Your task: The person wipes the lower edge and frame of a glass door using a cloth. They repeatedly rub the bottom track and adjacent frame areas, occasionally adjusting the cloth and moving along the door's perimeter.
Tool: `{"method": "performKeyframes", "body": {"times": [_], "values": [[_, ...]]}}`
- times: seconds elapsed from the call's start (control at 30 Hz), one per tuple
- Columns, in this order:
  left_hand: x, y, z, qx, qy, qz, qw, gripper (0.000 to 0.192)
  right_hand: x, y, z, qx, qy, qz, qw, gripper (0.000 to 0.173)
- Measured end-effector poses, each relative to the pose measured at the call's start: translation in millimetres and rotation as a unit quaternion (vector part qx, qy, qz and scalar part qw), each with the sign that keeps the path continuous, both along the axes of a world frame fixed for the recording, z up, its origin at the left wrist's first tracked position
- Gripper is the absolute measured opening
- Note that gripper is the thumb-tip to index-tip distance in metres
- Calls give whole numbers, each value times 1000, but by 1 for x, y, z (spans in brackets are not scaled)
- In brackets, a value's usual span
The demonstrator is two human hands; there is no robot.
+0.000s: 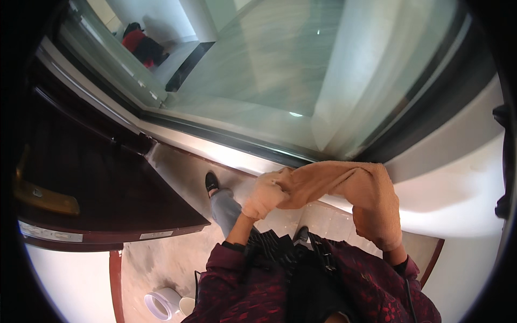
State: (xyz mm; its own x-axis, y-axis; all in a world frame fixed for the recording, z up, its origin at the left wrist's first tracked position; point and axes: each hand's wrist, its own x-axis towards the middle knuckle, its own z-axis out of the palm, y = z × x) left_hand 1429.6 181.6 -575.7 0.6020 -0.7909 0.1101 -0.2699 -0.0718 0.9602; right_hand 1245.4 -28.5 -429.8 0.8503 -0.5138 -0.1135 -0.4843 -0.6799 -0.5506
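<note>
A tan cloth (339, 179) stretches between my hands in front of the lower edge of a large glass pane (258, 80). My left hand (266, 196), in a pale glove, is closed on one end of the cloth. On the right, my right hand (383, 230) is mostly hidden by the cloth hanging over it; its fingers cannot be seen. The cloth's upper edge lies over the corner of the dark window frame (242, 141) in this view. Whether it touches the frame cannot be told.
A dark wooden door (101, 173) with a brass handle (48, 198) stands at the left. Two pale buckets, one a white bucket (163, 303), are on the stained floor (149, 266) at lower left. A white curtain (359, 72) shows through the glass. A white wall (448, 194) curves along the right.
</note>
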Motion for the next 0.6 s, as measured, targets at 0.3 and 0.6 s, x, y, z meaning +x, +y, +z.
{"method": "performKeyframes", "body": {"times": [0.3, 0.6], "values": [[35, -8, -65, -54, -263, -284, 920, 6, 136, 54, -60, -121, 10, 265, 957, 39], [-8, -4, -219, -166, 735, -72, 653, 37, 228, 89, -172, -561, 99, 467, 676, 12]]}}
